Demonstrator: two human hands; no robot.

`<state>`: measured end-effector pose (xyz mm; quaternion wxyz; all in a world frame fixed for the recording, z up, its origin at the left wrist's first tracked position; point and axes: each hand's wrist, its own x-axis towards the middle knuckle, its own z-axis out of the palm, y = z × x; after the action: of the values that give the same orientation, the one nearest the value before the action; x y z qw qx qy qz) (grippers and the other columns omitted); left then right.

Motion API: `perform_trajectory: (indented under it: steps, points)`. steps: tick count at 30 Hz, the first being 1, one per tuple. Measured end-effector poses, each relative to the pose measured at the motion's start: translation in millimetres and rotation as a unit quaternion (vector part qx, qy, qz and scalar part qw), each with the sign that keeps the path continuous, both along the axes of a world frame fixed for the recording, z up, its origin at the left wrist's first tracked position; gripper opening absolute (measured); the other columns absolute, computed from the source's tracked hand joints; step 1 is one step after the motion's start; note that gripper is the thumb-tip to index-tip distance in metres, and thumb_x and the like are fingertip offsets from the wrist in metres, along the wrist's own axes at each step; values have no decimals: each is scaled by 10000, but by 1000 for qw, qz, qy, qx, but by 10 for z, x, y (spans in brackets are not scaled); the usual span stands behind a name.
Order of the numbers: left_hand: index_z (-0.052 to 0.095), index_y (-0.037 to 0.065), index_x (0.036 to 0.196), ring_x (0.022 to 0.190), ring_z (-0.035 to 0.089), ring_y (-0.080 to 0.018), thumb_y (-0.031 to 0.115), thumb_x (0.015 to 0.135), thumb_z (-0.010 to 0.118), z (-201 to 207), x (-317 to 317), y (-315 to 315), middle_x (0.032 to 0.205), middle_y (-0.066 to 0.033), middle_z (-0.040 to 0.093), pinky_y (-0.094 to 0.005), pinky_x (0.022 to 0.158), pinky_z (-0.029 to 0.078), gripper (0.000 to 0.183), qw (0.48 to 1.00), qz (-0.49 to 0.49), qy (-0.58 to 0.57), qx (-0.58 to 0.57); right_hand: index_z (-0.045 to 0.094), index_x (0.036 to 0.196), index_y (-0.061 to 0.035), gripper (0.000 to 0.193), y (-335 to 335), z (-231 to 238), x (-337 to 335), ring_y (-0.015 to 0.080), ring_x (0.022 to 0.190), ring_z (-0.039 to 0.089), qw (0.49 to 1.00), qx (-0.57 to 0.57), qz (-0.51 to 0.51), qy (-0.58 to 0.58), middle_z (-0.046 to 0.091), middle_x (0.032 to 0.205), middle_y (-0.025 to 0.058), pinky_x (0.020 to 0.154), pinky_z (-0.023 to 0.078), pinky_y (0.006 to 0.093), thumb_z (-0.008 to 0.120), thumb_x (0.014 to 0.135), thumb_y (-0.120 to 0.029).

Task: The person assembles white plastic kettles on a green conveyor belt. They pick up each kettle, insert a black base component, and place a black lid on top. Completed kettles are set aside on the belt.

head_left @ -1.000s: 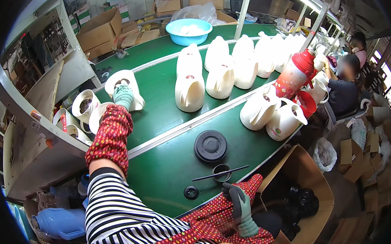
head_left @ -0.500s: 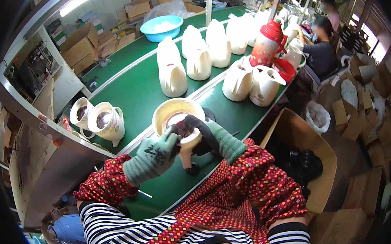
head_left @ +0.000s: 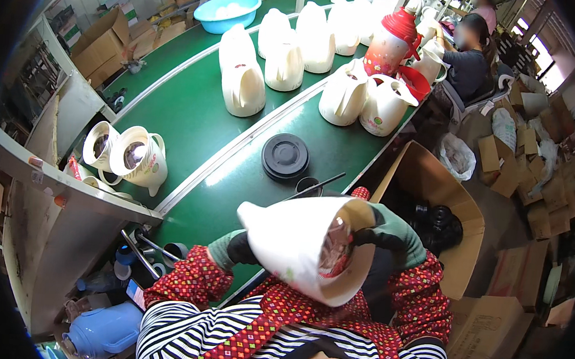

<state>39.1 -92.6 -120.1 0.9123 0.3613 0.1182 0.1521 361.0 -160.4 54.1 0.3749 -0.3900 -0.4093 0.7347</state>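
A white thermos jug [head_left: 286, 239] is held tilted over the near edge of the table, its spout to the left and its open bottom facing right. A shiny reddish-brown glass liner [head_left: 337, 246] shows inside that opening. My right hand [head_left: 390, 237], in a green glove with black-coated fingers, grips the jug's bottom rim, thumb reaching over the opening. On the spout side my left hand [head_left: 230, 250], gloved alike, holds the jug; its fingers are partly hidden behind it. Just beyond the jug lies a stack of round black bases [head_left: 285, 157], beside a dark rod [head_left: 324, 184].
Several white jugs [head_left: 244, 90] stand farther along the green table [head_left: 191, 133], with a red thermos [head_left: 391, 47] and blue basin [head_left: 227, 14]. Two upturned jugs [head_left: 139, 159] are at left. A carton of black parts [head_left: 465, 259] stands at right. A co-worker [head_left: 469, 65] sits far right.
The jug has been lifted from the table and tipped toward me, its opening turned right. My right hand moved to its rim, my left to the spout side. The black bases are uncovered.
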Motion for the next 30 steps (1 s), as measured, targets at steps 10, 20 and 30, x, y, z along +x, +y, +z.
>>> perform_trajectory:
  steps: [10,20,30]
  points:
    - [452,32,1568,1350,593,-237,162,1064,628,682,-324,102,1506,-160,572,-370,1138,491,550,980,173,85,-43,525,1556,-93,958,1488,-689,-767,322,1392,564,955,118,61,-264,573,1500,247,1192,414,435,752,846,-695]
    - [481,23,1539,1337,604,-245,159,1062,626,561,-741,277,1479,-160,595,-382,1128,500,517,950,282,135,-25,388,1621,-391,1017,2299,-1946,-1137,554,1464,289,648,235,59,-722,257,1646,344,1200,228,651,800,743,-696]
    - [510,14,1510,1325,615,-254,155,1061,623,506,-450,294,1453,-161,618,-394,1118,510,485,953,266,139,33,461,1597,-116,1010,1140,-926,-714,481,1364,431,838,384,-139,-363,430,1557,275,1191,313,550,808,788,-610]
